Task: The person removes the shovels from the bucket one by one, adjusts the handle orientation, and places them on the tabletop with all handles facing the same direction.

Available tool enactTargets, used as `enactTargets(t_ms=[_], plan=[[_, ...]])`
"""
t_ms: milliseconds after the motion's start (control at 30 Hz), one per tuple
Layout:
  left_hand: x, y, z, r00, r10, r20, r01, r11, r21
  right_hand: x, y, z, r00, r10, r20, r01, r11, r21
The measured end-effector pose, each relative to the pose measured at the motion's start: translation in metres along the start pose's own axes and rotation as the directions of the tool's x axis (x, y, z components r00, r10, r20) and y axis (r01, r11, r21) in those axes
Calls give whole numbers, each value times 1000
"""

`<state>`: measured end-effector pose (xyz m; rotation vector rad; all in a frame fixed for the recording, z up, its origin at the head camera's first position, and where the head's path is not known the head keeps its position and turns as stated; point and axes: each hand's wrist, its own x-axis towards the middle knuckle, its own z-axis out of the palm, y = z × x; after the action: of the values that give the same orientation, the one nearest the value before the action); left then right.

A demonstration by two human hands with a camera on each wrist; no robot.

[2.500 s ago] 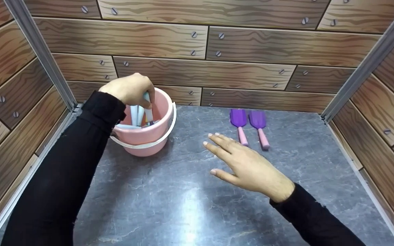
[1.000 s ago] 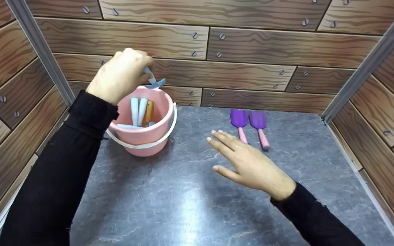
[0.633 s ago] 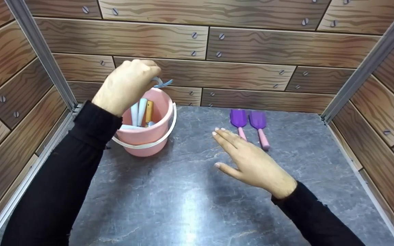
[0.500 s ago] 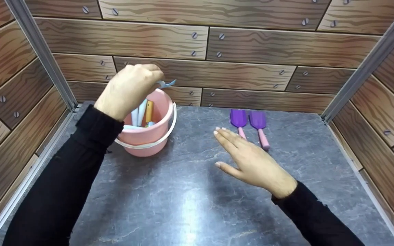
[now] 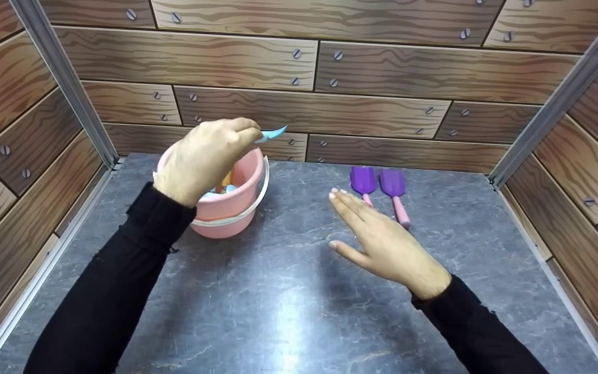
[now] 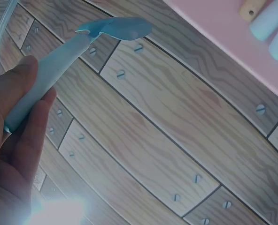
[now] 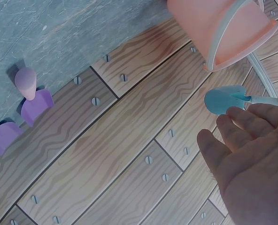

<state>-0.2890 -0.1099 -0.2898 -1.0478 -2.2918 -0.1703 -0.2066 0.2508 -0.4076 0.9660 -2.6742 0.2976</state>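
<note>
Gripping blue trowel (image 6: 64,61) in curled L hand (image 5: 208,158), higher than pink bkt (image 5: 229,205) & apart from it. Holding R hand (image 5: 387,244) out flat, R of bkt, nr 2 purple scoops (image 5: 363,180).

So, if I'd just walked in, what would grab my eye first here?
Probably the pink bucket toward the back left of the grey tabletop, with the left hand above its rim gripping a blue shovel. Next, two purple scoops with pink handles, lying side by side near the wood-patterned back wall.
</note>
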Motion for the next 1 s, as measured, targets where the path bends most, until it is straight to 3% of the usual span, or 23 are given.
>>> enactTargets(t_ms=[400, 767, 1000], plan=[[-13, 15, 17, 979, 81, -185, -88, 996, -30, 5, 0, 2, 999, 41, -33, -39, 997, 69], [-28, 32, 42, 952, 104, -288, -110, 994, -4, 7, 1, 5, 995, 58, -75, -51, 994, 99], [-35, 39, 55, 934, 106, -342, -128, 991, -41, 8, 3, 8, 991, 58, -121, -46, 994, 95]])
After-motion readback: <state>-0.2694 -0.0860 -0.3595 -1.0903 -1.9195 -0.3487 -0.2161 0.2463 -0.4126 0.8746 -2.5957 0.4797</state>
